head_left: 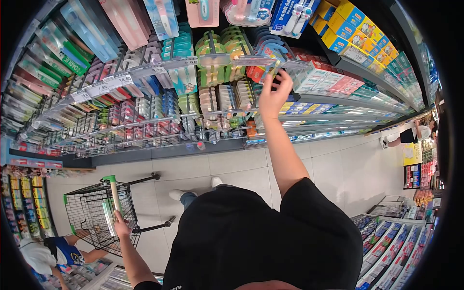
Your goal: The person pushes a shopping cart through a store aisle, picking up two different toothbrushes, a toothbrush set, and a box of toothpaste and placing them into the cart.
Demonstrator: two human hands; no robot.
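My right hand (276, 93) is raised to the shelf rack, thumb and fingers curled around the lower edge of a small blue-and-yellow hanging pack (273, 66). What the pack contains is too small to make out. Just above it hang blue curved packs (268, 44), and a clear price rail (249, 61) runs beside the fingertips. Down on the left, my left hand (122, 225) is wrapped round the handle (115, 193) of a black wire shopping cart (89, 205) with green corners. A green-and-white panel (108, 217) lies alongside that hand.
Hanging packs of toothbrushes (164, 17) fill the rack ahead, with yellow boxes (355, 31) to the right. A person (50, 253) stands by the cart at lower left; another person (415, 134) is far right. Shelves (394, 249) stand behind me at lower right.
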